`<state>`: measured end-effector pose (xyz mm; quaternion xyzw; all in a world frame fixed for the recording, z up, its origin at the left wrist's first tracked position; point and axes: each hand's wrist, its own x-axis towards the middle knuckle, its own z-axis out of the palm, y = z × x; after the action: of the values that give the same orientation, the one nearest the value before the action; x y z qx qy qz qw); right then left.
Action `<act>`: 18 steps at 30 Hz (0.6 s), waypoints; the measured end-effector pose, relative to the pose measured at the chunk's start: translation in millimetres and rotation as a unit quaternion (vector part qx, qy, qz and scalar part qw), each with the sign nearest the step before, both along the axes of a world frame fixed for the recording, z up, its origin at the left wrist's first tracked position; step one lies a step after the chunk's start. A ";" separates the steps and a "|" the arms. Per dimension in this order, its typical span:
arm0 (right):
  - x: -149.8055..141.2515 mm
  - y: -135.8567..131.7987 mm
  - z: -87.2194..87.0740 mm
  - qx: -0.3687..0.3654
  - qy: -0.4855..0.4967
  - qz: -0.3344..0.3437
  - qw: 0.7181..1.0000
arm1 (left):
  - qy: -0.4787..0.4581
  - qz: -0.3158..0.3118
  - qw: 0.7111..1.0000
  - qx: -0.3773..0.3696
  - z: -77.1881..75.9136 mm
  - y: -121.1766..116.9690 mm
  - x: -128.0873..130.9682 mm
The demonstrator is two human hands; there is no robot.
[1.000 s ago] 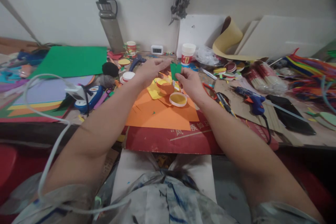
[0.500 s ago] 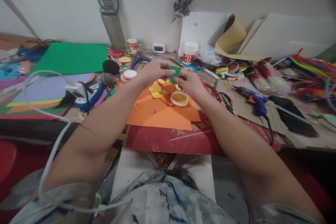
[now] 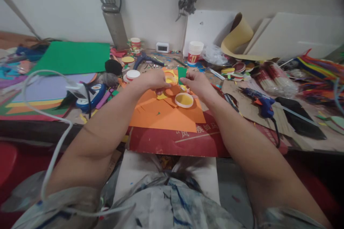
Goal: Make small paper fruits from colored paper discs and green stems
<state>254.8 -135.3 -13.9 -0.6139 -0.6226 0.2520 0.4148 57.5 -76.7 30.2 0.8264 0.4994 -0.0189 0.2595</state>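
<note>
My right hand (image 3: 197, 81) pinches a small green paper piece (image 3: 182, 75) upright between thumb and fingers. To its left, my left hand (image 3: 156, 81) is low over the coloured scraps. Its thumb and fingers look apart, with nothing plainly in them; the fingertips are partly hidden. Beside its thumb lies a rounded orange paper piece (image 3: 173, 90) with yellow pieces around it. A round white-rimmed lid with a yellow inside (image 3: 184, 100) rests in front of my hands. Beneath all this is an orange paper sheet (image 3: 163, 120), on a red board (image 3: 172, 143).
Glue gun (image 3: 259, 102) and black phone-like slab (image 3: 299, 118) lie on the right. Stacked paper cups (image 3: 195, 53) and a small white clock (image 3: 162, 47) stand at the back. A tall bottle (image 3: 114, 21), green sheet (image 3: 75, 57) and blue tape dispenser (image 3: 92, 98) are left.
My left hand has let go of the green paper and moved left and down toward the orange and yellow scraps. The right hand keeps the green piece, shifted slightly right.
</note>
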 end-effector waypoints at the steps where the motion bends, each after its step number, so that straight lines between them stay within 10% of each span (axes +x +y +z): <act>1: -1.1 -1.0 0.3 -0.007 -0.004 0.004 1.000 | -0.009 0.007 1.000 -0.011 2.4 -3.1 1.4; 18: -5.5 0.1 -5.1 -0.011 0.042 0.011 0.999 | -0.410 0.029 0.904 -0.115 -2.4 -3.9 6.6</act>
<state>249.4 -135.2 -19.1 -0.6003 -0.6083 0.2891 0.4314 64.1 -80.6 27.8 0.7108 0.3673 0.2715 0.5350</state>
